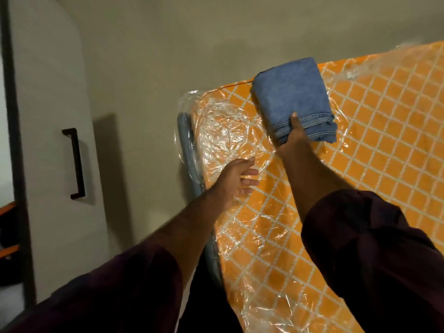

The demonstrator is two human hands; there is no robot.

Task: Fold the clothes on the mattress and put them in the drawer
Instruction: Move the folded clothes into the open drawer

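The folded jeans (292, 97) lie on the mattress (374, 145) straight ahead of the right hand (292, 135), at the far end of that arm's reach and near the mattress's far left corner. That hand already has the bundle: its thumb lies over the hemmed near edge and the fingers go underneath, out of sight, so it reads as a pinch on the near end of the stack. The long axis of the bundle runs away from the hands, roughly in line with the right forearm, so the weight sits beyond the grip and the far end will likely sag if lifted from this one edge. The left hand (236, 180) is open, fingers straight and spread, holding nothing, nearer the body and to the left of the jeans, well short of them, over the plastic-wrapped edge of the mattress. The right hand is plainly the nearer one. The cabinet door with the black handle (75, 163) stands further left, beyond the left hand, so the carry probably swings leftward across it; no drawer is identifiable here.
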